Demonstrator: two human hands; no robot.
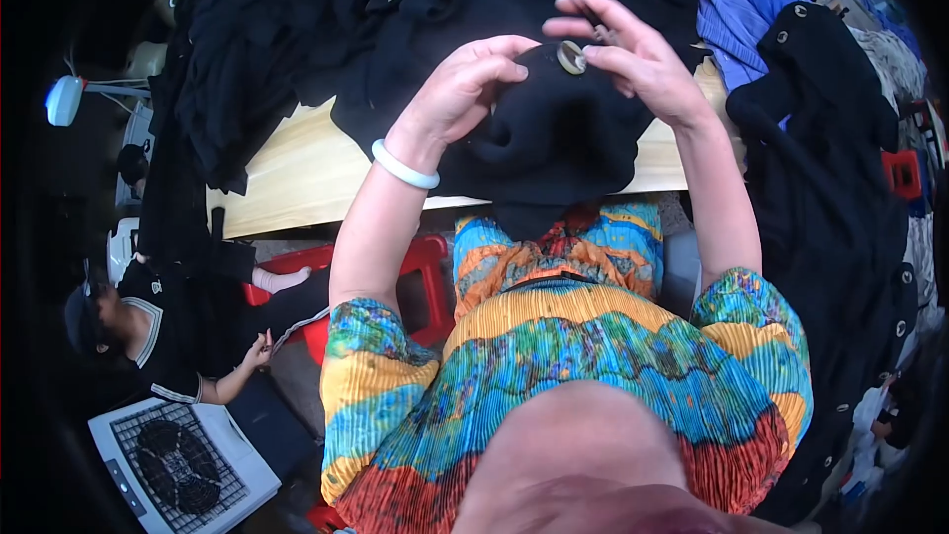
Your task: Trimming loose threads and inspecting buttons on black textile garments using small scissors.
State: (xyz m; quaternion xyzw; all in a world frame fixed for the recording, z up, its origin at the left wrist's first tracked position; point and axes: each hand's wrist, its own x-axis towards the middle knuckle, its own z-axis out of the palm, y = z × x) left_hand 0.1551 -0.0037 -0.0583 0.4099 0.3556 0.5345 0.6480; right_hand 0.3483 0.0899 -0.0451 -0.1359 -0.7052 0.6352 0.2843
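Note:
A black garment (568, 138) hangs over the near edge of the wooden table and down onto my lap. With thumb and fingers, my left hand (470, 87) pinches a raised part of its cloth. A large round button (570, 57), pale-rimmed with a dark middle, sits on the cloth between my hands. My right hand (638, 59) has its thumb at the button's right edge, the other fingers bent above it. Among those fingers is a small dark metal tool (601, 33), partly hidden, its kind unclear.
More black buttoned garments pile over the wooden table (306, 173) and at right (825, 129), beside a purple-blue cloth (741, 25). A red stool (425, 287) stands under the table's edge. At left, a person in black (183, 321) sits near a grey-white fan unit (183, 465).

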